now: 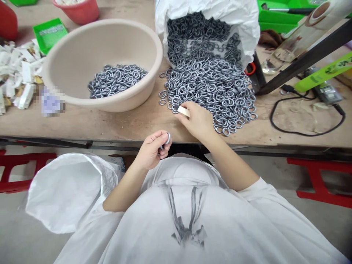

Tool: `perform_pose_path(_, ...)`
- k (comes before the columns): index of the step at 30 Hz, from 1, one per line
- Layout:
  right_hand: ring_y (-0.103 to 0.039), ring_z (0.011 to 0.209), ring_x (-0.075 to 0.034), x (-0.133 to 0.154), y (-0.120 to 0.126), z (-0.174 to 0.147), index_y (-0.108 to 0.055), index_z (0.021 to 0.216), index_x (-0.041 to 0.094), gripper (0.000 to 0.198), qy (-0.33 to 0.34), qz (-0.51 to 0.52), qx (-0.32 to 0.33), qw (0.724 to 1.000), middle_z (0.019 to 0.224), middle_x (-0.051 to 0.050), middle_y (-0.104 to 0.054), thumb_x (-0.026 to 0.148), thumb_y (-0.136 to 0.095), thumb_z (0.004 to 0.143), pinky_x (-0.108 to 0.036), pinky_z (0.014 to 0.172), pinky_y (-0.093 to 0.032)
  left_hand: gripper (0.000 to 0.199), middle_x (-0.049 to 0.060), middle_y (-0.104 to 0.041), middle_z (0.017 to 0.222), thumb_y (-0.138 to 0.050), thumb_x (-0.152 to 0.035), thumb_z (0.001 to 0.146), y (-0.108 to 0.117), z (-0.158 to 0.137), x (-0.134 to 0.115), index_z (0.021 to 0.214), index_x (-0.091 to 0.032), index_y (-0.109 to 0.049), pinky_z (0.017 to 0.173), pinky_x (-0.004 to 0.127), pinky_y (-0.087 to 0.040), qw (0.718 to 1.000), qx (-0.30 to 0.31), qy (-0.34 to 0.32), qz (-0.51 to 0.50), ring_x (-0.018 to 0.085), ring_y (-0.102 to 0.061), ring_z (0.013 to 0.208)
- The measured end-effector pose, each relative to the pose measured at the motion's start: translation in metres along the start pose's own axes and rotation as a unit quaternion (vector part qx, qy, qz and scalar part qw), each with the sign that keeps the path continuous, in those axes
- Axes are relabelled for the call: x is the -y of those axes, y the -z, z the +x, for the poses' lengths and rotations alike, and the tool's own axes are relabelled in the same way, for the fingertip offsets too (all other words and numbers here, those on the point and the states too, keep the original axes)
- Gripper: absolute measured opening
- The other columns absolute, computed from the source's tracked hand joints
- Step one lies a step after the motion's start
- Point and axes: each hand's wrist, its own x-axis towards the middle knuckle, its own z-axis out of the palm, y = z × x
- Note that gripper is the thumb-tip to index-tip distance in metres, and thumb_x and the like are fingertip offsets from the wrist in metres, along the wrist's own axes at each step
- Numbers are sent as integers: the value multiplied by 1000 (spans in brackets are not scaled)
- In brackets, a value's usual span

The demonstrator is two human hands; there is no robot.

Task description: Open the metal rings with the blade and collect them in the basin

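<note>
My left hand (154,148) is closed around a grey metal-looking ring (168,138) in front of the table edge; a second ring may sit among the fingers. Between the thumb and fingers of my right hand (200,119) is a short cream-coloured block-like tool (183,111) with a dark tip, its exact kind unclear. That hand is at the near left edge of a large pile of grey rings (211,84), which spills from a white sack (251,22) lying on its side. To the left, a beige basin (74,55) holds more rings (117,80).
White pieces (26,69) are heaped at the far left beside a green tray (51,35). A black cable (275,121), a dark metal bar (305,55) and a clear plastic tube (291,44) are at right. An open white bag (66,194) stands below the table.
</note>
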Motion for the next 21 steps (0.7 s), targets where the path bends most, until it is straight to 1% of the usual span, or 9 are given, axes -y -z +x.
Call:
perform_pose_path(2,-65,87,-27,4,-3,13,-68,112,18,31,-12,-80,10,997,110,-13,-72,36,-66,88,-32,68,-39,24,-4,-51,59,-75,-34,76,3,2,-1,84,-15,-62,36,14,-27,1000,-14,1,-8,4,-36,42)
perform_pose_path(4,-66,85,-27,7,-6,23,-68,109,15,26,-19,-127,26,991,108,-16,-72,31,-63,90,-33,67,-40,25,-4,-53,58,-73,-31,74,5,3,-1,92,-16,-64,35,15,-28,999,-28,0,-22,5,-40,41)
perform_pose_path(7,-66,84,-28,7,-8,29,-69,105,15,22,-19,-128,25,991,104,-17,-72,27,-55,93,-34,67,-40,25,-3,-55,60,-71,-29,70,9,5,-1,90,-17,-62,34,15,-29,997,-48,8,-55,9,-47,45)
perform_pose_path(10,-64,87,-27,0,-3,26,-68,101,16,21,-30,-69,-5,997,103,-16,-71,30,-54,94,-34,70,-40,26,0,-58,65,-69,-34,69,9,8,-3,85,-16,-60,35,17,-34,995,-53,26,-84,10,-53,50)
perform_pose_path(13,-60,80,-22,-4,2,14,-65,92,18,21,-32,100,-35,994,90,-9,-69,37,-57,93,-33,70,-41,33,0,-59,69,-73,-43,69,5,13,-3,80,-15,-57,37,17,-35,995,-68,8,-72,9,-53,52)
perform_pose_path(15,-55,68,-16,-1,4,0,-60,87,20,27,-30,276,-12,961,76,-2,-63,47,-58,93,-29,63,-41,39,-4,-54,66,-79,-44,68,-1,17,1,74,-17,-52,37,16,-33,995,-83,-24,-45,7,-48,49)
perform_pose_path(17,-47,55,-11,6,4,-15,-56,85,21,36,-39,436,44,898,68,2,-57,57,-61,89,-25,54,-38,44,-7,-47,61,-84,-44,66,-6,20,7,72,-18,-49,38,15,-30,993,-97,-59,-20,4,-41,46)
perform_pose_path(19,-40,47,-7,15,3,-29,-53,85,22,42,-63,527,82,843,64,5,-54,62,-65,84,-23,46,-32,43,-8,-45,59,-85,-46,67,-10,23,14,77,-18,-53,39,16,-30,989,-111,-96,3,4,-35,45)
perform_pose_path(21,-38,44,-6,22,1,-39,-51,85,22,44,-82,573,96,809,63,6,-53,63,-69,81,-22,42,-29,40,-7,-47,60,-83,-49,70,-11,24,20,83,-19,-59,41,17,-30,983,-123,-132,26,4,-35,46)
